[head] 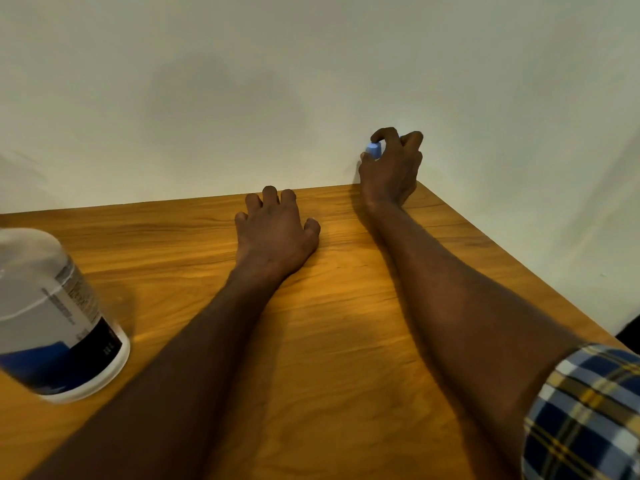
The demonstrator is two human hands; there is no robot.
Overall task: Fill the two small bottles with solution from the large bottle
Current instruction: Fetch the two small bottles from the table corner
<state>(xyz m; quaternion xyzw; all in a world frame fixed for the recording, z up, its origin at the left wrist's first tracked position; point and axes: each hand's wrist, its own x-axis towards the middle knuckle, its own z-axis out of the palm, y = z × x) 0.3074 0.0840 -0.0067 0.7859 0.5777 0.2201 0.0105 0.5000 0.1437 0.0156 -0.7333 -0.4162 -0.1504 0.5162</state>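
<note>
The large bottle (52,317), clear with a white, blue and black label, stands at the left of the wooden table (346,341), partly cut off by the frame edge. My right hand (391,168) reaches to the table's far right corner by the wall, fingers closed around a small bottle of which only the blue cap (373,150) shows. Its body is hidden behind the hand. My left hand (275,230) rests palm down on the table near the far edge, fingers curled, holding nothing. A second small bottle is not visible.
A pale wall (311,81) rises right behind the table's far edge. The table's right edge runs diagonally from the far corner toward the lower right. A plaid sleeve (588,410) covers my right upper arm.
</note>
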